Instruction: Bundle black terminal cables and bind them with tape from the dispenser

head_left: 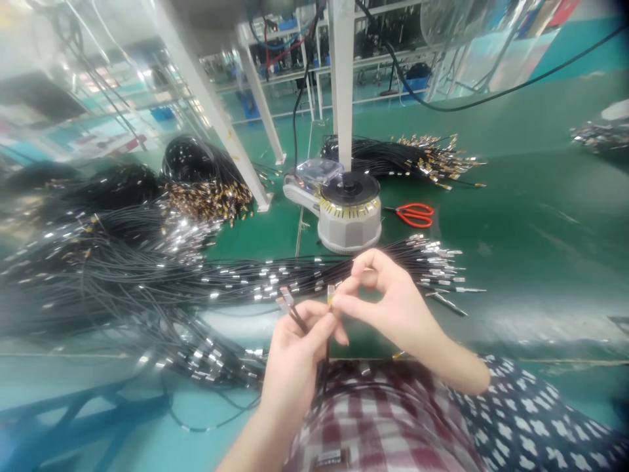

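Note:
My left hand (297,347) is closed around a few thin black cables, and two of their metal connector ends (286,297) stick up past the fingers. Just to the right, another silver cable end rises from the fingertips, with a small strip of yellow tape (330,299) at it. The thumb and index finger of my right hand (393,305) pinch at that strip, close against my left fingertips. Behind both hands, a bundle of black cables with silver ends (435,259) lies across the table. The lower lengths of the held cables hang toward my lap, partly hidden.
Beyond the bundle stands a round tape dispenser (350,219) with yellow strips around its rim. Red-handled scissors (414,214) lie beside it. More cable heaps (206,203) cover the left side. White posts (344,85) rise from the green table (515,223).

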### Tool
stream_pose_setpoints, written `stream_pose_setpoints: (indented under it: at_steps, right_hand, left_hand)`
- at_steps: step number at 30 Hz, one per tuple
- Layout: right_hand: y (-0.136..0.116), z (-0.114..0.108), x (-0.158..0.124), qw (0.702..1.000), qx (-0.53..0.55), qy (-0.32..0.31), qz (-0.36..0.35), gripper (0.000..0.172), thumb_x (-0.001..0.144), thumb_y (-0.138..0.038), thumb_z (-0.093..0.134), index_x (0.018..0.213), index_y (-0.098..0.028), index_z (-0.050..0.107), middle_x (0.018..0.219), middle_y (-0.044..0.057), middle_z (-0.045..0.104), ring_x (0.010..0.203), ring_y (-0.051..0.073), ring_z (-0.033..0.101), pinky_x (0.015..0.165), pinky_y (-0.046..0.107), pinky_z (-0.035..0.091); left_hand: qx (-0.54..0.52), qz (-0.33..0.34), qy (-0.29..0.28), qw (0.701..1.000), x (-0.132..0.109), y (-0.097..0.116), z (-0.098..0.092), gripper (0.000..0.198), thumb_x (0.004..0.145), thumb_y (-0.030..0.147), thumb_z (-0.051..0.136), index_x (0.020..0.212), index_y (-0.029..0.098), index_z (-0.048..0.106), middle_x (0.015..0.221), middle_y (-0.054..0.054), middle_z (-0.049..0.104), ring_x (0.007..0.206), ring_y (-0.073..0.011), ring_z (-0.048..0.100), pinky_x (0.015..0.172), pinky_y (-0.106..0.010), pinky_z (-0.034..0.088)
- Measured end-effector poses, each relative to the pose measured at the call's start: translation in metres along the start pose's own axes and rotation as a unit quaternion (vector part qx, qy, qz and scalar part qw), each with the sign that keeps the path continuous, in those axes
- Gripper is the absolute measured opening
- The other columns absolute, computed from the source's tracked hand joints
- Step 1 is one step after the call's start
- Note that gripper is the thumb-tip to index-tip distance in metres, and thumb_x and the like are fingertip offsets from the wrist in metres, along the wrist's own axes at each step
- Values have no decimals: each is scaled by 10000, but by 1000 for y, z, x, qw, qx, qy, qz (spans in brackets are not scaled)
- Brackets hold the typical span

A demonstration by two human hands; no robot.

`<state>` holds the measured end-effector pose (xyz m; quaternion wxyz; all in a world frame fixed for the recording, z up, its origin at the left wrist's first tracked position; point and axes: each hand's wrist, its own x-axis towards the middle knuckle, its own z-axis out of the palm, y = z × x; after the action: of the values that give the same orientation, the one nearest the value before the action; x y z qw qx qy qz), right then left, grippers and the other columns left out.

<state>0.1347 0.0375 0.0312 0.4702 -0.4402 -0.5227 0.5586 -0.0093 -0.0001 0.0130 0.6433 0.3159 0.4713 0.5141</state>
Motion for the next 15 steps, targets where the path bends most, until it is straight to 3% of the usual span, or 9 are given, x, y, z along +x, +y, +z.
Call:
stream_pose_setpoints:
  at_steps: [7, 11, 15]
  right_hand:
    - [14, -5, 13, 985, 132, -99, 57, 401, 663, -202, 805, 866, -222, 460, 749, -29, 711, 623, 136, 640, 631, 291, 489]
    - [22, -4, 15, 963, 223, -140, 58, 367, 687, -181, 802, 855, -214, 477, 634, -65, 682, 558, 101, 613, 610, 247, 477]
    - [25, -7, 17, 954, 234, -168, 86, 310, 726, -222, 782, 912, -194, 536, 601, -53, 685, 595, 100, 636, 614, 216, 466]
  left_hand:
    - [-20, -34, -59, 997, 2, 3, -3, 168, 766, 286, 736, 692, 146, 679, 490, -19, 626, 427, -61, 444, 426, -166, 261]
    - [-54, -79, -98, 991, 5, 4, -4, 190, 750, 294, 750, 680, 133, 679, 467, -17, 601, 404, -56, 415, 424, -171, 255]
    - [-77, -106, -101, 986, 8, 3, -6, 195, 738, 281, 763, 679, 119, 672, 470, 0, 561, 397, -35, 352, 418, -168, 210]
